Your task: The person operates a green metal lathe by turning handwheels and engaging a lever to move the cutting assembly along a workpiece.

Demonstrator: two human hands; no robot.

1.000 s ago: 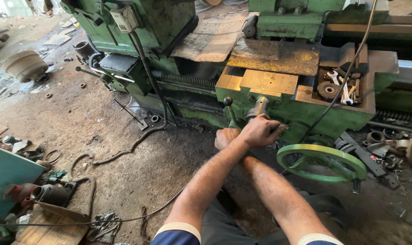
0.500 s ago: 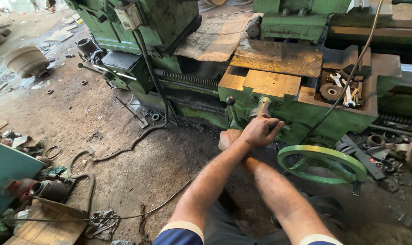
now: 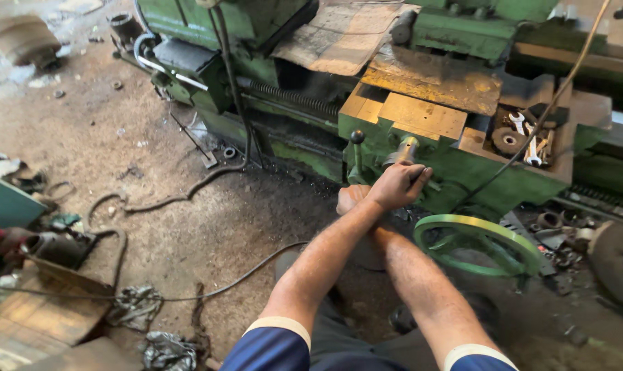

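Note:
My arms cross in front of a green lathe carriage [image 3: 421, 120]. My left hand [image 3: 398, 185] is closed around a short steel handle [image 3: 406, 150] that sticks out of the carriage front. My right hand [image 3: 351, 198] sits just below and to the left of it, partly hidden under my left forearm. It is curled at the foot of a thin lever with a black ball knob [image 3: 357, 137]. What that hand holds is hidden. A green handwheel [image 3: 478, 245] lies to the right of my right forearm.
Wrenches and a round metal part lie in a tray [image 3: 524, 141] on the carriage. A black cable [image 3: 208, 178] snakes over the dirt floor. Scrap, rags and wooden boards [image 3: 43, 316] clutter the lower left. Metal parts [image 3: 565, 230] lie at the right.
Both hands stay at the carriage front, with the left hand's grip on the steel handle shifting slightly. My view has tilted down a little.

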